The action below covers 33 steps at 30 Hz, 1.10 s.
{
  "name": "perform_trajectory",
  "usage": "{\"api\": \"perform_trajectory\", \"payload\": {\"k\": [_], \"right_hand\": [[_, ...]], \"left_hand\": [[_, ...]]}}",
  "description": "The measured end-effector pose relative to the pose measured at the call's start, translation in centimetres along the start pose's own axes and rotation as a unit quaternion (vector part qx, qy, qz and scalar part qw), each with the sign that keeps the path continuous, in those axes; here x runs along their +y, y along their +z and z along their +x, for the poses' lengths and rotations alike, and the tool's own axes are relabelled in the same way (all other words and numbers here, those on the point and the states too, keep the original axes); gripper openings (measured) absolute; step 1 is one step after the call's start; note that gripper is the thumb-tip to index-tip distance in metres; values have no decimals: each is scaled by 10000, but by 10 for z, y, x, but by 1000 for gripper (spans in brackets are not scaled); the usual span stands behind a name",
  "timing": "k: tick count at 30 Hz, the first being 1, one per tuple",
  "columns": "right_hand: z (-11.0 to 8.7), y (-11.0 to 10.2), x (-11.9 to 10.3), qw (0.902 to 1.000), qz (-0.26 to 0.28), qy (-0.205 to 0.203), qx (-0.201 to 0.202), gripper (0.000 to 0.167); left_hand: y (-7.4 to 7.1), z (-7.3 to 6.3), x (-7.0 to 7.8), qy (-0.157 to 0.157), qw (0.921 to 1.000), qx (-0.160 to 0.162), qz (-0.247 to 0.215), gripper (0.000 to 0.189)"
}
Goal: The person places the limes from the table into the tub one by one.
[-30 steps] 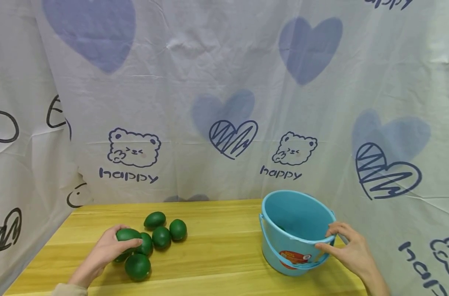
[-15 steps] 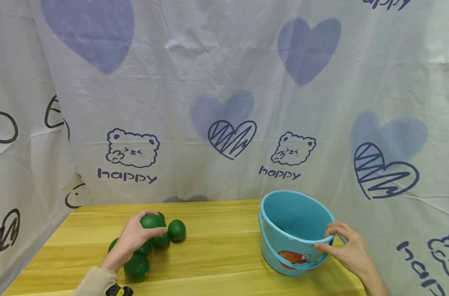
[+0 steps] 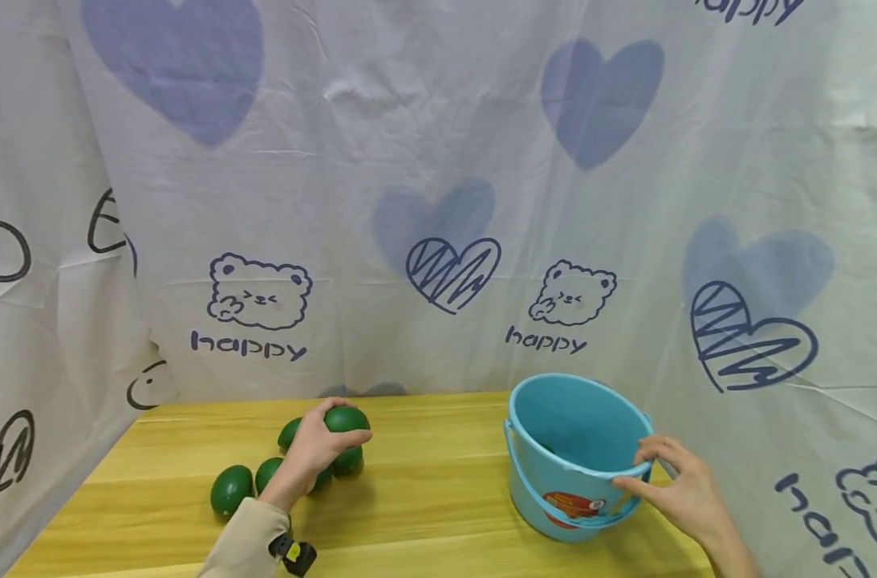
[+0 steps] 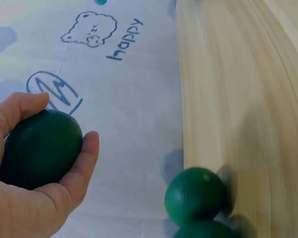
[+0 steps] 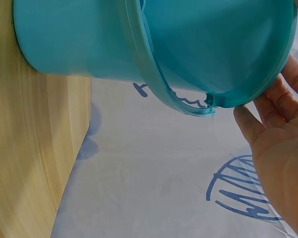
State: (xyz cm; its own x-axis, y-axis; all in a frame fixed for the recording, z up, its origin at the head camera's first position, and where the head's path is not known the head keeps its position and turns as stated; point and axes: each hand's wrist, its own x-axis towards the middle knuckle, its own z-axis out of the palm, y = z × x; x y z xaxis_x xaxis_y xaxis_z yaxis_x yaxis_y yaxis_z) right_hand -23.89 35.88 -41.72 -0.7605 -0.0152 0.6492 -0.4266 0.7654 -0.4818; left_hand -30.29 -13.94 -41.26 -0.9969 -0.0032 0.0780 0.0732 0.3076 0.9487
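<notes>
My left hand (image 3: 310,448) holds a glossy dark green avocado (image 3: 347,419) between thumb and fingers, raised above the others. In the left wrist view the thumb and fingers wrap around this avocado (image 4: 42,148). More lie on the table beneath and beside the left arm, one at the left (image 3: 232,491) and one just under the held avocado (image 3: 348,461); the forearm hides part of the group. At the right, my right hand (image 3: 687,486) grips the rim of a light blue bucket (image 3: 546,482), thumb on the outside and fingers over the edge. The bucket leans slightly.
A sliver of green shows inside the bucket, whose handle (image 5: 161,94) hangs down across its front. The wooden table (image 3: 431,482) spans between the two hands. A white printed cloth (image 3: 380,201) hangs behind the table and along its sides.
The left hand has moved right and away from the body over the group, carrying the avocado it picked from the left side. The right hand and bucket stay in place.
</notes>
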Motion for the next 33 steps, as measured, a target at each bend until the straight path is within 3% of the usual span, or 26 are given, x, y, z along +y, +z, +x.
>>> {"api": "perform_trajectory", "payload": {"k": [12,18,33], "right_hand": [[3,-3,-5,9993,-159,315,-124,32],[4,-3,-5,9994,-126,283,-127,32],[0,-1,-2,9998,-54,202,-72,33]], "left_hand": [[46,12,22,400,9984,-220,-331,52],[66,13,30,577,9970,-341,-377,54],[100,18,54,1247,9899,-666,-95,53]]}}
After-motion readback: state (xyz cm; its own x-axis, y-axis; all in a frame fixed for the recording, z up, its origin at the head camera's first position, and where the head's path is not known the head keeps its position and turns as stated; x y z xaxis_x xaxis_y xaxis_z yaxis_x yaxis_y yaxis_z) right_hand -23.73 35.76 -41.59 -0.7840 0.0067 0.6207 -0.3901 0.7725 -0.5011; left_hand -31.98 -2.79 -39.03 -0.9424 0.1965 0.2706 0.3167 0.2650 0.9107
